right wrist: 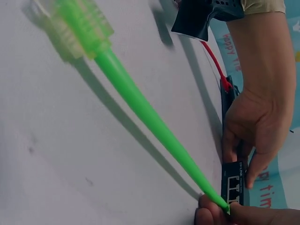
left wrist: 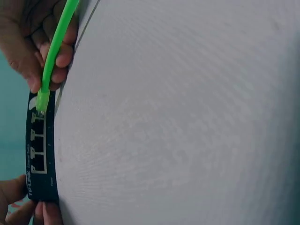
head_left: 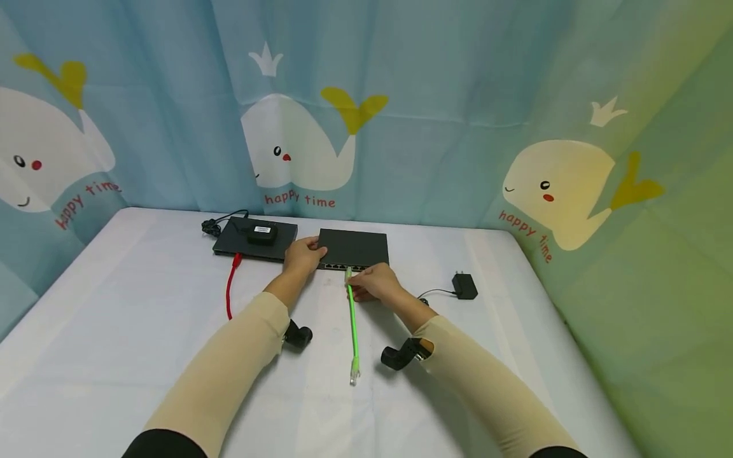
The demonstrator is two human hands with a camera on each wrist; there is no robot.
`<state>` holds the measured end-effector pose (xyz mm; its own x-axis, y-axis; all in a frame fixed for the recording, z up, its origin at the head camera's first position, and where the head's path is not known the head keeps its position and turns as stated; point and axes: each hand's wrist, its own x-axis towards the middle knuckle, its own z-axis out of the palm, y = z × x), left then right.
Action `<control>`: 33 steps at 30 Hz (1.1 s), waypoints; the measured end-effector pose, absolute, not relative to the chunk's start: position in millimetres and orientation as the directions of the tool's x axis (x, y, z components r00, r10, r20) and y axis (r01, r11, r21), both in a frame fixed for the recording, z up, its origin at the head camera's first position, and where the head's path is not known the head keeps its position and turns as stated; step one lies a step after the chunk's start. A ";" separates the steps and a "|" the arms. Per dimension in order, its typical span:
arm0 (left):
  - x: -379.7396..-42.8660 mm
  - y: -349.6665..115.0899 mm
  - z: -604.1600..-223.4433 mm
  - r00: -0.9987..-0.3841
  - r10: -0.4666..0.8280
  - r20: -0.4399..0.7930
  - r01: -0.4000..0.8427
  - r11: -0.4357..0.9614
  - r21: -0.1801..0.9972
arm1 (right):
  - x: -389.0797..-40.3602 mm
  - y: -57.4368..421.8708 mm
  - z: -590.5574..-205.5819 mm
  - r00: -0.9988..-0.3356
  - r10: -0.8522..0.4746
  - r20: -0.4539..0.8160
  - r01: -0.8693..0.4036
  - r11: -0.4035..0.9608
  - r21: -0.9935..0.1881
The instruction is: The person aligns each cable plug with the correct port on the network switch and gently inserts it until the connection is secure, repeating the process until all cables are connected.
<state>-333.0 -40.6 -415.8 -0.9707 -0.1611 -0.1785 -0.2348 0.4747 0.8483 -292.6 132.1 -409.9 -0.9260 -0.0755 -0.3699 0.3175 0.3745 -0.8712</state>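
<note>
A black network switch (head_left: 354, 247) lies near the far side of the table, its row of ports facing me. My left hand (head_left: 303, 256) grips its left end, thumb on one side and fingers on the other. With thumb and fingers, my right hand (head_left: 375, 282) pinches a short green Ethernet cable (head_left: 353, 327) just behind its plug. In the left wrist view, that plug (left wrist: 42, 101) is at a port in the row; how deep it sits cannot be told. The cable's free end (right wrist: 84, 28) points back toward me, with a clear connector.
Left of the switch is a second flat black device (head_left: 229, 244) with a black power adapter (head_left: 262, 234) on top and a red cable (head_left: 230, 289) at its front. Another adapter (head_left: 464, 286) stands to the right. A patterned curtain (head_left: 435, 127) hangs behind the white table (head_left: 143, 356).
</note>
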 end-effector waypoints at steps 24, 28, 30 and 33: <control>-331.3 -47.9 -329.8 -0.981 0.189 0.049 0.174 0.735 0.655 | -309.8 170.7 -327.3 -0.955 -0.279 0.099 -0.284 0.770 -0.571; -328.6 -55.3 -324.9 -0.953 0.283 0.108 0.297 0.804 0.515 | -311.2 182.9 -321.8 -0.932 -0.326 0.161 -0.362 0.786 -0.502; -325.9 -58.7 -323.2 -0.940 0.320 0.119 0.340 0.841 0.421 | -310.6 189.0 -322.2 -0.915 -0.366 0.169 -0.402 0.795 -0.454; -320.9 -62.6 -322.9 -0.923 0.363 0.126 0.385 0.869 0.312 | -308.5 197.2 -325.5 -0.885 -0.436 0.161 -0.463 0.797 -0.388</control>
<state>-320.9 -62.6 -322.9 -0.9231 0.3634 0.1258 0.3845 0.8687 0.3122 -308.5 197.2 -325.5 -0.8854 -0.4359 0.1614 -0.4631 0.7970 -0.3877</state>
